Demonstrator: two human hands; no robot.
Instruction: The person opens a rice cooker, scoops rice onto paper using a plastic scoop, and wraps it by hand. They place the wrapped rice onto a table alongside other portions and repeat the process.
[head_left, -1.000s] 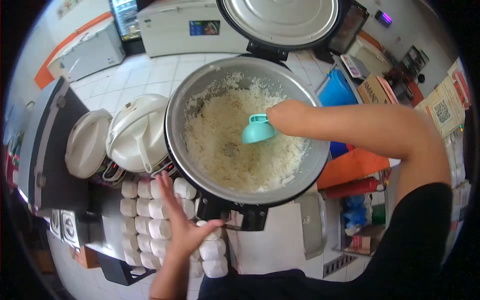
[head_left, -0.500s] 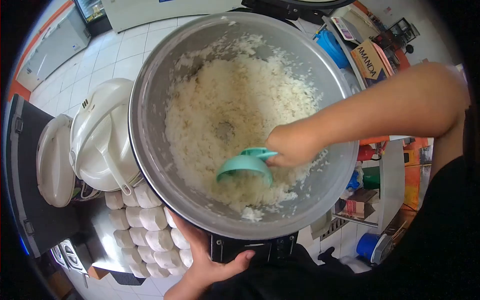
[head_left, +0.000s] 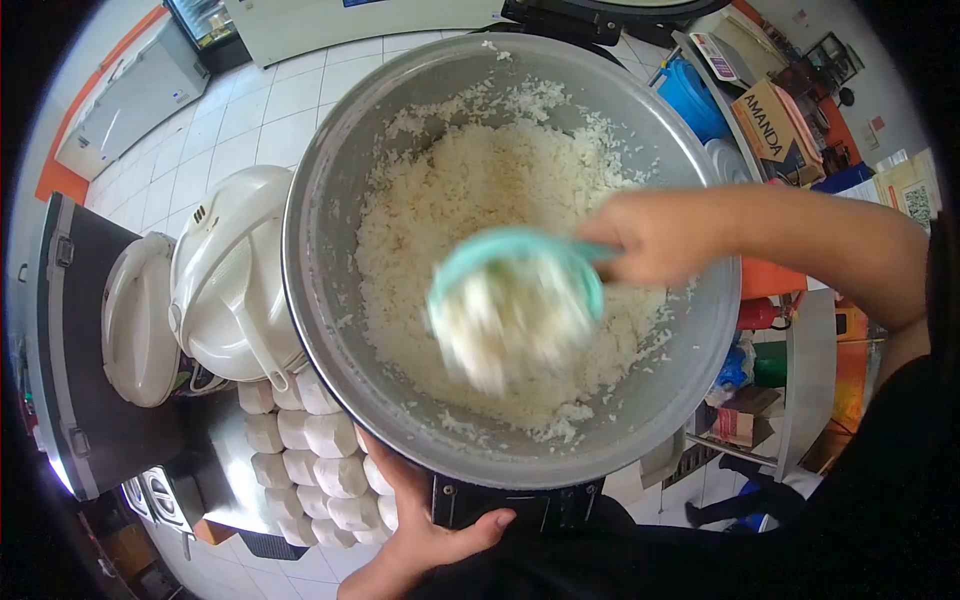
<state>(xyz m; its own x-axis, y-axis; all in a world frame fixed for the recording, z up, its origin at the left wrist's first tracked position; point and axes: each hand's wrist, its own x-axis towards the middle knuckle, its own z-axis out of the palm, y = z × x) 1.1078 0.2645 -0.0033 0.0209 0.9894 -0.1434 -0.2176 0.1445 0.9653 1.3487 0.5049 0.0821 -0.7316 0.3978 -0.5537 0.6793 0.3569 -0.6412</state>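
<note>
A large grey metal pot (head_left: 325,200) of cooked white rice (head_left: 440,190) fills the middle of the view. In my right hand (head_left: 650,237) is the handle of a teal scoop (head_left: 500,245), raised above the rice. Its cup is tilted toward me and heaped with rice, blurred by motion. My left hand (head_left: 430,530) grips the pot's near edge at a black bracket (head_left: 520,505), thumb in front and the fingers partly hidden beneath the rim.
Left of the pot stand a white rice cooker (head_left: 225,320) with a white paddle (head_left: 255,330) on its lid, and several rows of pale wrapped packs (head_left: 315,470). A cardboard box (head_left: 775,125) sits on the right shelf. Part of another person (head_left: 745,500) shows at lower right.
My right hand has lifted the scoop out of the rice, now filled. The view has shifted slightly, while my left hand keeps its grip on the pot.
</note>
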